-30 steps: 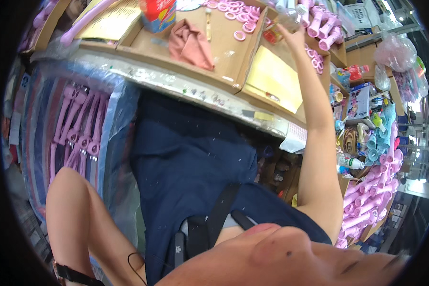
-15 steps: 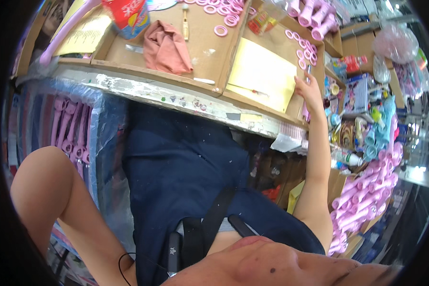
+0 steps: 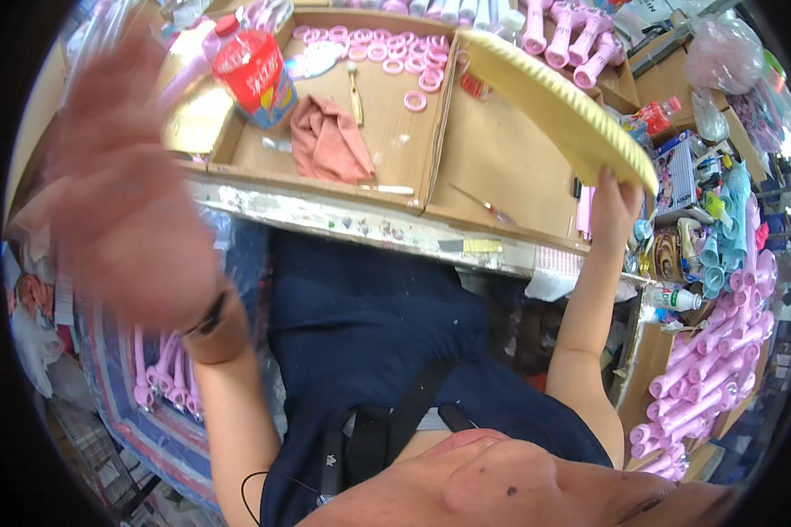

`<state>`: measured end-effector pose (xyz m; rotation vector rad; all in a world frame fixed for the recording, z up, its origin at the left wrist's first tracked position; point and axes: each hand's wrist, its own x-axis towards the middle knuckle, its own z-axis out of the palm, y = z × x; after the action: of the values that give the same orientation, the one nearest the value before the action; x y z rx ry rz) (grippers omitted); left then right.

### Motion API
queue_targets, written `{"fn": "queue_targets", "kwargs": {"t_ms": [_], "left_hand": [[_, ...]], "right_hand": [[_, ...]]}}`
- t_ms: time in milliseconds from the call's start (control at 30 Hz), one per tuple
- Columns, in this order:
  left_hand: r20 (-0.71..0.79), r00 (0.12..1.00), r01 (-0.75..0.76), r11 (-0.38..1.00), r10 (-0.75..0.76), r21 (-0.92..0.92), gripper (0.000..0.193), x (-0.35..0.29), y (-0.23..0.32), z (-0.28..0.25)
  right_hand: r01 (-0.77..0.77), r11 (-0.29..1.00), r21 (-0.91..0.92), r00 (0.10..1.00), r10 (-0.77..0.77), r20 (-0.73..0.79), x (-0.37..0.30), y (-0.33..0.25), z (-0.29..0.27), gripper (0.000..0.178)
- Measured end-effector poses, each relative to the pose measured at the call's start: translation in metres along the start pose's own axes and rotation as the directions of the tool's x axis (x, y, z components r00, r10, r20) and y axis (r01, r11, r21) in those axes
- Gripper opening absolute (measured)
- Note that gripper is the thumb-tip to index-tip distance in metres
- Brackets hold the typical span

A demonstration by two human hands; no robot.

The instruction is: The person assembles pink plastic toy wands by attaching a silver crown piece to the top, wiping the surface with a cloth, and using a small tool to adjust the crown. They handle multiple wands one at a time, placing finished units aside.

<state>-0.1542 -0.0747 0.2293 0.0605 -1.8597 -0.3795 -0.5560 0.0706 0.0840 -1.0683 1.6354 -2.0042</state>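
Two cardboard compartments sit on the tabletop (image 3: 351, 227) in my head view: the left tray (image 3: 394, 158) holds scattered pink rings (image 3: 404, 54), a crumpled salmon cloth (image 3: 328, 140), a small brush (image 3: 355, 97) and, at its left side, a red package (image 3: 253, 75); the right tray (image 3: 518, 167) has a slim pointed tool (image 3: 492, 209) lying near its front edge. At far right, I see a carton (image 3: 646, 369) heaped with pink tubular parts (image 3: 703, 378); at lower left, a blue-lined container (image 3: 123, 404) holds more pink pieces (image 3: 171, 373). My right grip (image 3: 618, 211) is clasped on the near end of a yellow pad (image 3: 562, 105), which stretches up and leftward from the fingers, tilted above the right tray. My left grip (image 3: 132, 211), raised and blurred, is well apart from the pad; I cannot tell whether it is clenched.
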Motion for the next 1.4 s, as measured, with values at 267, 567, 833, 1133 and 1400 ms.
{"fn": "queue_targets", "kwargs": {"t_ms": [267, 567, 833, 1133, 1400], "left_hand": [[0.273, 0.552, 0.747, 0.323, -0.787, -0.581, 0.053, -0.165, -0.002, 0.053], [-0.012, 0.386, 0.812, 0.345, -0.923, -0.471, 0.022, -0.208, 0.079, 0.003], [-0.091, 0.472, 0.786, 0.465, -0.877, -0.406, 0.079, -0.22, 0.082, 0.004], [0.064, 0.288, 0.883, 0.24, -0.955, -0.404, 0.052, -0.213, 0.072, -0.006], [0.022, 0.716, 0.496, 0.531, -0.698, 0.687, 0.052, -0.182, 0.063, 0.017]], "right_hand": [[0.323, 0.941, -0.097, 0.785, -0.209, 0.583, -0.095, -0.011, 0.039, 0.024], [-0.502, 0.811, 0.301, 0.694, 0.169, 0.7, -0.139, -0.016, 0.109, 0.063], [-0.355, 0.922, 0.153, 0.704, 0.156, 0.693, -0.147, -0.022, 0.14, 0.058], [-0.341, 0.939, -0.033, 0.67, 0.268, 0.692, -0.142, -0.027, 0.141, 0.035], [0.34, 0.918, -0.205, 0.645, -0.07, 0.761, -0.141, -0.033, 0.15, 0.028]]}}
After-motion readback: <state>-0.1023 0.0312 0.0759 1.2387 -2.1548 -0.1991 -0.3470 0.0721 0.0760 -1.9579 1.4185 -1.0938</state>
